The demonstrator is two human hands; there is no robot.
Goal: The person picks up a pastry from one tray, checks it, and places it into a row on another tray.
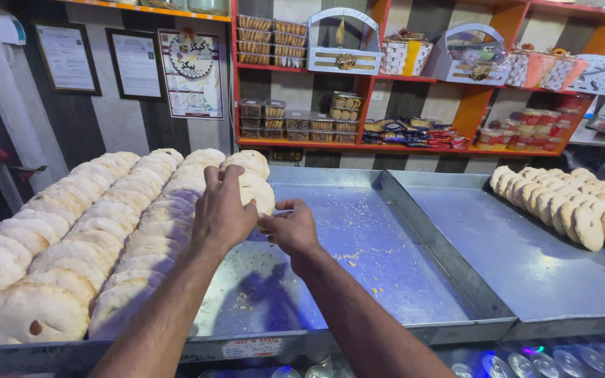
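Your left hand (222, 210) grasps the far end of the rightmost row of cookies (250, 183) in the left tray (400, 210); fingers curl over the top cookie there. Your right hand (292, 227) sits just beside it on the right, fingers pinched at the edge of the same cookie, thumb touching its rim. Both forearms enter from the near edge and converge at that point.

The cookies are round, pale and domed, stood on edge and leaning against one another like shingles. The held row runs with its long axis from near-left to far-right, in line with the other rows (71, 231) beside it. The flat faces tilt toward the near side. The rows fill the left part of the tray and touch each other side to side.

The right part of that tray is bare metal with crumbs (348, 259) scattered across it. A second tray (512, 245) lies touching it on the right, holding one row of similar cookies (575, 210) along its far right side, its long axis running from far-left to near-right.

Behind the trays stands an orange shelf unit (400, 145) with clear boxes of biscuits (295, 126), wrapped packets (414, 133) and white gift baskets (344, 45). The wall to the left is striped dark and pale and bears framed papers (68, 56) and a poster (192, 70). Can tops (519, 364) show below the near tray edge on the right.
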